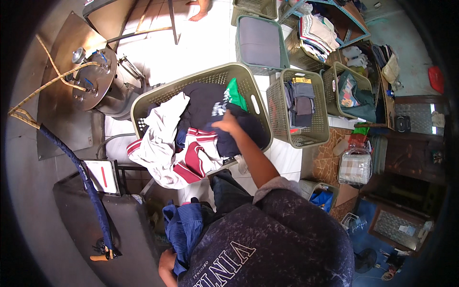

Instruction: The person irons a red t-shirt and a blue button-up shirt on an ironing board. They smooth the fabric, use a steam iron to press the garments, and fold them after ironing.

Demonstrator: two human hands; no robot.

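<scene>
My right hand (228, 124) reaches into a large olive plastic basket (201, 76) of loose laundry. Its fingers close on a dark shirt (203, 103) with a white print; some fingertips are hidden in the cloth. Beside it lies a green piece (235, 94). White garments with maroon stripes (165, 124) spill over the basket's near edge. At the lower left, a ribbed blue garment (184, 227) hangs against my body, partly covering my left arm (167, 262). The fingers of my left hand do not show.
Right of the basket stand another basket with folded dark clothes (303, 103), a basket with a grey top (260, 43) and one with teal cloth (356, 95). A round metal vessel (98, 79) is at left, near a dark cabinet (95, 215). Another person's foot (197, 16) shows far off.
</scene>
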